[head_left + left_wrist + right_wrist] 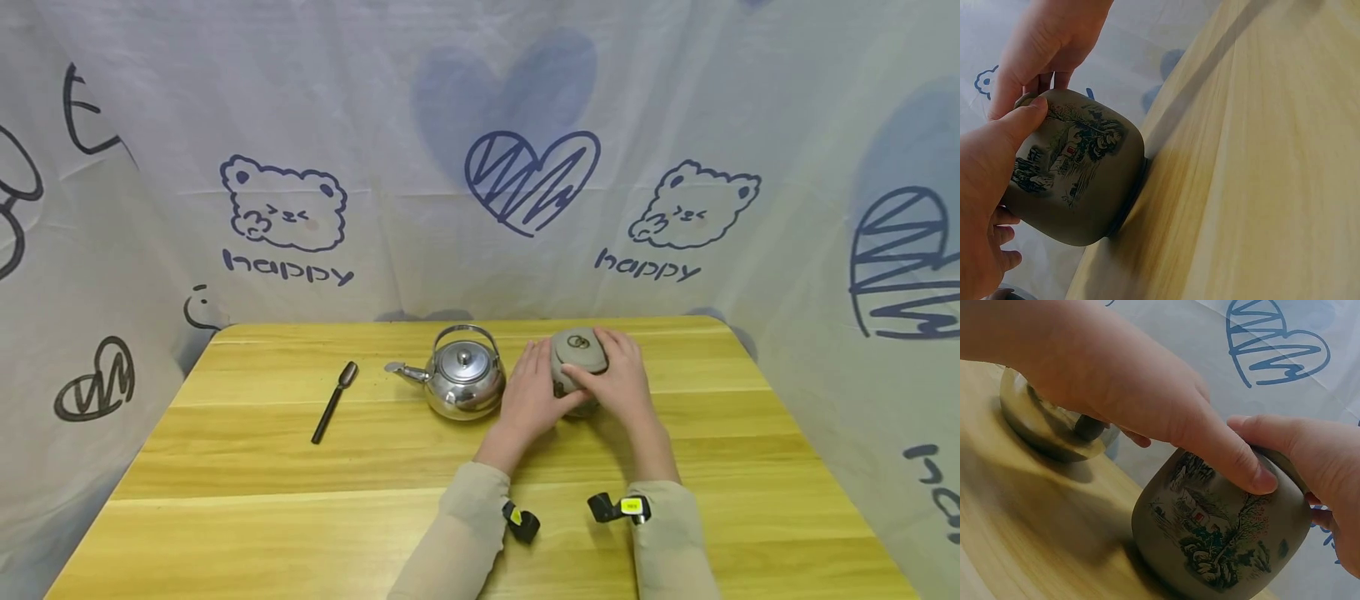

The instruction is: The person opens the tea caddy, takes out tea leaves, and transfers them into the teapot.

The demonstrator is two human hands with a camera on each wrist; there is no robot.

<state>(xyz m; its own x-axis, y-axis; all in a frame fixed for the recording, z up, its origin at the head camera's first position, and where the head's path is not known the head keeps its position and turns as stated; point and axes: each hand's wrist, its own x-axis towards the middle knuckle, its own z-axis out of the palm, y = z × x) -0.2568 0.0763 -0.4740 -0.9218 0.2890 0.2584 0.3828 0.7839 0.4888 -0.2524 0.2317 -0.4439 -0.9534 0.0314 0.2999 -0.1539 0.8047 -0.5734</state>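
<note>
A squat grey-brown lidded jar [1079,169] with a painted landscape stands on the table. My left hand [531,393] holds the jar's body from the left, its thumb pressed to the painted side in the left wrist view. Across the top, my right hand [618,379] grips the jar's lid [582,352], thumb at the near edge and fingers at the far right. Whether the lid is seated or slightly raised, I cannot tell. Immediately left of my left hand is a shiny steel kettle [465,383], its spout pointing left and its handle upright.
A dark-handled scoop [335,404] lies left of the kettle on the wooden table [300,525]. White cloth [405,233] with hearts, bears and lettering hangs behind and at both sides. Each sleeved forearm carries a black wrist strap [621,507].
</note>
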